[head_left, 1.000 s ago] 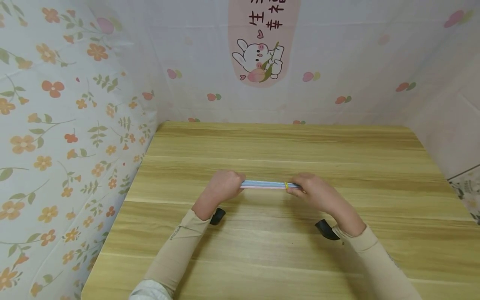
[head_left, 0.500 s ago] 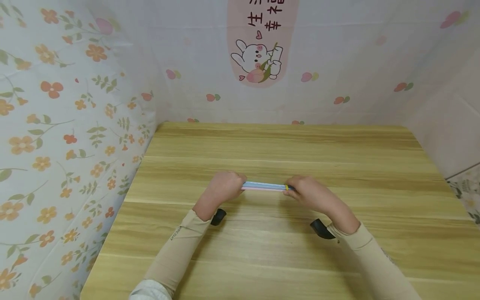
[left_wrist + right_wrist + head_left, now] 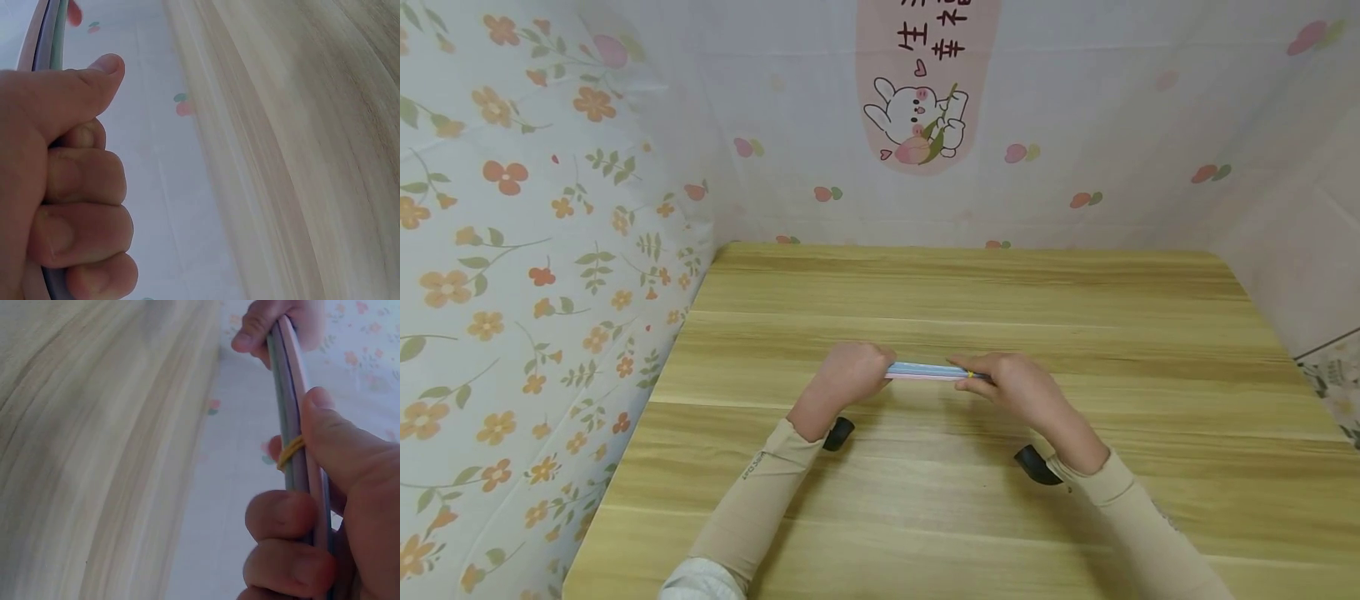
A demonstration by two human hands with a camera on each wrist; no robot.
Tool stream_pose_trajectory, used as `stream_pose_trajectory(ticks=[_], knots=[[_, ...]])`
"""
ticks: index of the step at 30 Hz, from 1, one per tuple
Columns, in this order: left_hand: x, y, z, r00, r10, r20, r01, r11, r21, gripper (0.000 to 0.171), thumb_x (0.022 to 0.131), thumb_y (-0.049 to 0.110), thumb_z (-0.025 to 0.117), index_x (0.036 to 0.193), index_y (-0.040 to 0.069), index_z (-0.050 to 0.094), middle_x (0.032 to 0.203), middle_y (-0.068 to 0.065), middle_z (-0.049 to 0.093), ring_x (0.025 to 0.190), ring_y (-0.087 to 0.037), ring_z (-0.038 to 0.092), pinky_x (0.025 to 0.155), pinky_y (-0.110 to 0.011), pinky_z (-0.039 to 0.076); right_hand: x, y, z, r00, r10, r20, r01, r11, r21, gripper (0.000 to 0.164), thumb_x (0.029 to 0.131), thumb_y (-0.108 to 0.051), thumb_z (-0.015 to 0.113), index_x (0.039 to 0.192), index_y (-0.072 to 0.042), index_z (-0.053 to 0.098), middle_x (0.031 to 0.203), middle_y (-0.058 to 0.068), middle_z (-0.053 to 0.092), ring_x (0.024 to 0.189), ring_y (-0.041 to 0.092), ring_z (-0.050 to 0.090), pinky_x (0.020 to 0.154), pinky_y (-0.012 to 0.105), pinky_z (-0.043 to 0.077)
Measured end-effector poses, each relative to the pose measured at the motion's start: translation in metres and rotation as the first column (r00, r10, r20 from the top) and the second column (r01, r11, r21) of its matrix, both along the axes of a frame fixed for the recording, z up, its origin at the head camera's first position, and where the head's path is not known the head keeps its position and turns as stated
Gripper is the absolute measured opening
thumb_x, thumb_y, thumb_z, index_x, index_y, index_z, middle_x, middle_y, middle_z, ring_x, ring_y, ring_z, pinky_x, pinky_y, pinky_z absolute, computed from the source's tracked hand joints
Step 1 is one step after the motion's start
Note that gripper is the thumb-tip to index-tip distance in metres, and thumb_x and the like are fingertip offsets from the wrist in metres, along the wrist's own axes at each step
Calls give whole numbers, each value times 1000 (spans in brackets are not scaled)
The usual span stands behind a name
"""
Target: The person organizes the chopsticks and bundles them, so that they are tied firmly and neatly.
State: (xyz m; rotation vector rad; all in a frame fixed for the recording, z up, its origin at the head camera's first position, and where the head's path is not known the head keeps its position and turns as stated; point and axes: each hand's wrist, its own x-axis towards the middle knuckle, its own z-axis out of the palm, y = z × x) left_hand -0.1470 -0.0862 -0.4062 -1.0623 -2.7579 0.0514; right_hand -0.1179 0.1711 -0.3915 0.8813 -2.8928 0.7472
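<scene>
Both hands hold a bundle of slim pastel sticks [image 3: 925,371], in pink, purple, blue and green, level above the wooden table. My left hand [image 3: 854,370] grips its left end; in the left wrist view the fingers [image 3: 84,231] curl round it and the thumb lies along it. A yellow rubber band [image 3: 291,452] circles the bundle near its right end. Around that end my right hand [image 3: 1018,385] is wrapped, with the thumb [image 3: 328,425] on the pink side close by the band and a fingertip behind it. Both ends of the bundle are hidden in the hands.
The wooden table [image 3: 925,517] spreads beneath both arms. A white cloth with a rabbit print [image 3: 921,121] hangs behind its far edge, and a flowered cloth [image 3: 535,333] hangs along the left. Black wrist-mounted pieces [image 3: 1037,465] jut out under the sleeves.
My right hand has slid left along the bundle, so its fingers now reach past the yellow rubber band. The left hand has stayed nearly still.
</scene>
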Motion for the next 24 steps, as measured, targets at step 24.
stream_pose_trajectory(ticks=[24], knots=[[-1, -2, -2, 1000, -4, 7, 4, 1000, 4, 24, 87, 28, 71, 71, 14, 59, 60, 4, 55, 51, -5, 35, 45, -23, 41, -5, 6, 13, 993, 86, 81, -94, 990, 102, 10, 91, -14, 63, 83, -8, 61, 71, -4, 52, 63, 7, 42, 59, 25, 39]])
